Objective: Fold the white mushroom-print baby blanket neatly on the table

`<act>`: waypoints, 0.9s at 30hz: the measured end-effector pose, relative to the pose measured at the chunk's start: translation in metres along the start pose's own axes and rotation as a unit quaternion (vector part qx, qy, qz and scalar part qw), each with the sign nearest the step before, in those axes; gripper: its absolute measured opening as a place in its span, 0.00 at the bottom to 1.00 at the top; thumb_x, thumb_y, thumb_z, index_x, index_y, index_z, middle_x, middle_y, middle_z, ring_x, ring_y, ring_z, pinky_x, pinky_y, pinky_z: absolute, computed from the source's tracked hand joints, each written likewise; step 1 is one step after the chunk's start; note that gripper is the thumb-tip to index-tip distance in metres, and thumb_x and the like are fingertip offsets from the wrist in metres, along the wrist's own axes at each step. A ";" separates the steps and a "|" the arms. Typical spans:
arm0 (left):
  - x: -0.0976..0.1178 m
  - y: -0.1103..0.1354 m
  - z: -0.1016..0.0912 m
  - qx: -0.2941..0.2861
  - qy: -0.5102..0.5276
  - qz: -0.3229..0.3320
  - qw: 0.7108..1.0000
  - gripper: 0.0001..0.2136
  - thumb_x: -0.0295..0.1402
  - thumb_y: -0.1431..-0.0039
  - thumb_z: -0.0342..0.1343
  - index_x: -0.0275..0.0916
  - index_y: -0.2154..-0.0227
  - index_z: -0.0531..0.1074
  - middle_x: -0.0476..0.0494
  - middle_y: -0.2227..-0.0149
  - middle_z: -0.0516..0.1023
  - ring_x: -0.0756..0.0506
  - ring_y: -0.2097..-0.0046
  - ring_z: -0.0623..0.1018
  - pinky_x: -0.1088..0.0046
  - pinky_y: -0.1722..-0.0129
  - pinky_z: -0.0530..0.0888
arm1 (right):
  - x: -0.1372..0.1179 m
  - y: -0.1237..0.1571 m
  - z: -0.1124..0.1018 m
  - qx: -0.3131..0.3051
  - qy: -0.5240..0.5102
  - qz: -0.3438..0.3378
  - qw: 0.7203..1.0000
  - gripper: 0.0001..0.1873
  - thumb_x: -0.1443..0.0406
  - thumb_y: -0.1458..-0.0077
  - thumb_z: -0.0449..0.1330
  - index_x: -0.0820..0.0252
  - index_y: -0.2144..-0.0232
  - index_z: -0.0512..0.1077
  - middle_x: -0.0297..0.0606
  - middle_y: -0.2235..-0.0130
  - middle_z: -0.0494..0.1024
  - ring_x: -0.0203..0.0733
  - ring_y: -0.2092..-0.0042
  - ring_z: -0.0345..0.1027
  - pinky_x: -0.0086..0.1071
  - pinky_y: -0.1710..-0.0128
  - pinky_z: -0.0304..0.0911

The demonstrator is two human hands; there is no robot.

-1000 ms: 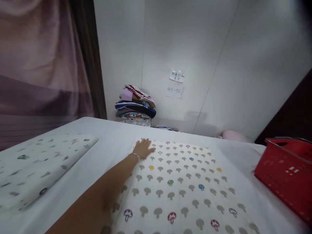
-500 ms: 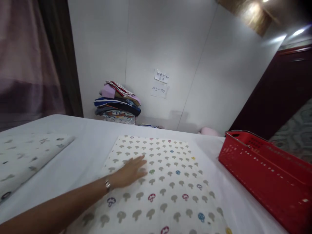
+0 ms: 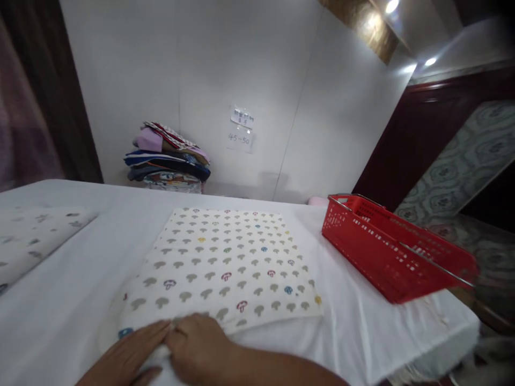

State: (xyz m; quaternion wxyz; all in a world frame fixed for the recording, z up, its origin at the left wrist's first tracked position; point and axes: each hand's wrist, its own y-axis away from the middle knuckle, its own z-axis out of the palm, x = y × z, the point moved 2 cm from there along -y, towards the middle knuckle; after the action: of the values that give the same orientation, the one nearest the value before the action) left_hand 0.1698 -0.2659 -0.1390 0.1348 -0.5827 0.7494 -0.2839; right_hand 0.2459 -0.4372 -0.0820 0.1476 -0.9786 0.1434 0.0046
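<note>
A cream cloth with a mushroom print (image 3: 225,260) lies spread flat in front of me, mostly grey mushrooms with a few coloured ones. At its near edge, toward the left corner, my two hands meet. My left hand (image 3: 129,354) rests there with its fingers stretched out and the thumb apart. Beside it, touching its fingertips, my right hand (image 3: 201,346) is closed on the cloth's near edge; the fingertips are hidden. The near left corner of the cloth looks slightly rumpled.
A white-covered table (image 3: 120,230) bears everything. To the left lies another folded printed cloth (image 3: 36,236). On the right stands a red plastic basket (image 3: 374,252) with metal handles. Folded textiles (image 3: 169,161) are stacked against the back wall, near paper signs (image 3: 241,128).
My left hand has come back from the cloth's middle to its near edge. My right hand has entered view and closed on that edge. The camera view has shifted right.
</note>
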 end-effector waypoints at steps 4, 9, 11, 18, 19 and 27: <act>-0.003 -0.015 -0.004 -0.063 -0.013 0.022 0.998 0.18 0.41 0.46 0.47 0.52 0.52 0.69 0.52 0.51 0.74 0.44 0.53 0.75 0.65 0.53 0.72 | 0.001 0.010 -0.020 0.007 0.037 -0.011 0.999 0.11 0.67 0.43 0.47 0.61 0.59 0.65 0.36 0.64 0.72 0.41 0.64 0.64 0.33 0.66 0.62; 0.010 -0.030 -0.019 -0.096 -0.021 0.015 0.995 0.18 0.40 0.44 0.43 0.56 0.51 0.67 0.54 0.50 0.73 0.43 0.52 0.74 0.59 0.54 0.72 | 0.036 0.070 -0.061 -0.004 -0.026 0.020 0.999 0.08 0.68 0.47 0.52 0.58 0.63 0.66 0.35 0.61 0.74 0.40 0.58 0.64 0.33 0.58 0.60; 0.016 -0.034 -0.022 -0.103 -0.024 0.014 0.994 0.18 0.39 0.43 0.42 0.56 0.49 0.65 0.55 0.50 0.73 0.43 0.52 0.74 0.59 0.54 0.71 | 0.067 0.110 -0.083 0.053 -0.081 0.121 0.988 0.12 0.70 0.47 0.51 0.58 0.60 0.67 0.36 0.58 0.74 0.39 0.54 0.64 0.35 0.53 0.58; 0.048 -0.060 -0.019 -0.134 0.003 0.087 0.987 0.21 0.31 0.43 0.40 0.47 0.47 0.64 0.49 0.47 0.70 0.42 0.49 0.72 0.61 0.52 0.69 | 0.161 0.232 -0.132 0.106 -0.208 0.631 0.740 0.09 0.69 0.47 0.51 0.64 0.63 0.69 0.39 0.67 0.76 0.38 0.67 0.70 0.30 0.68 0.65; 0.054 -0.064 -0.017 -0.139 0.007 0.095 0.986 0.21 0.31 0.43 0.41 0.46 0.46 0.64 0.48 0.47 0.70 0.42 0.49 0.71 0.61 0.52 0.69 | 0.165 0.237 -0.132 0.089 -0.219 0.642 0.730 0.08 0.69 0.46 0.51 0.65 0.66 0.70 0.39 0.71 0.75 0.37 0.71 0.70 0.29 0.73 0.65; 0.079 -0.078 -0.006 -0.131 -0.005 0.132 0.983 0.20 0.25 0.43 0.39 0.42 0.51 0.69 0.44 0.50 0.73 0.42 0.51 0.72 0.61 0.53 0.69 | 0.168 0.233 -0.123 0.012 -0.266 0.676 0.687 0.12 0.65 0.49 0.58 0.62 0.80 0.64 0.31 0.82 0.69 0.31 0.84 0.61 0.24 0.82 0.57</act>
State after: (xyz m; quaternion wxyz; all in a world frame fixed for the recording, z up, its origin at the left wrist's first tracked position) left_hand 0.2066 -0.3522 -0.0788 0.0971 -0.4925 0.8499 -0.1603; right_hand 0.3371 -0.7332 -0.0404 0.1484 -0.5727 0.7208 0.3613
